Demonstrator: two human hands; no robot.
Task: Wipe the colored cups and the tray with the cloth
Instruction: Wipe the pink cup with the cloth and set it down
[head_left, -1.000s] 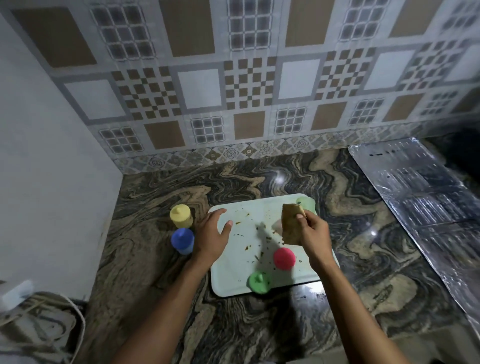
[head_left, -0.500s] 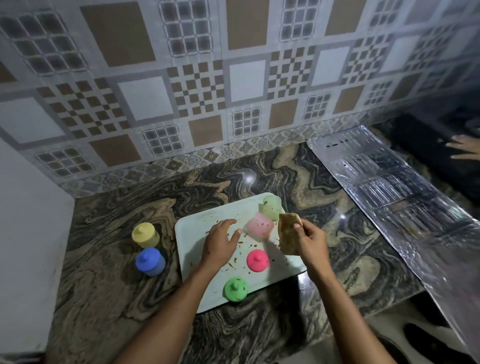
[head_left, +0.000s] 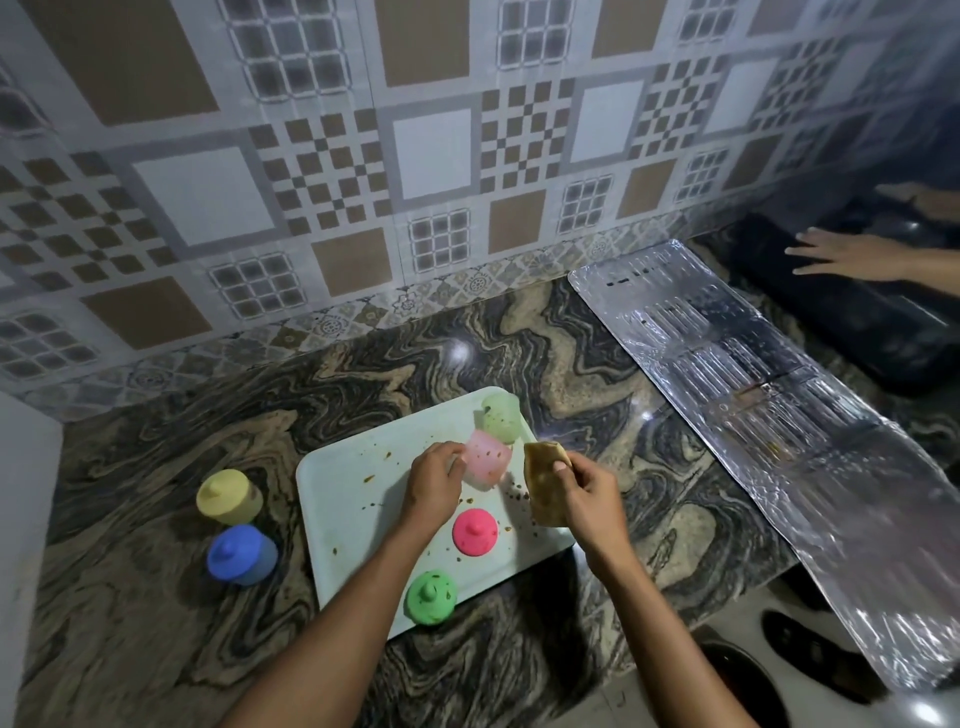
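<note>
Marble counter: left hand (head_left: 434, 480) grip grasps pink cup (head_left: 485, 460); right hand (head_left: 589, 496) pinches upright cloth (head_left: 543, 486).

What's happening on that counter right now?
A person is cleaning cups. The left hand grips a pale pink cup on the crumb-speckled tray, while the right hand holds a cloth beside it. Bright pink, green and pale green cups sit on the tray; yellow and blue cups stand on the counter.
</note>
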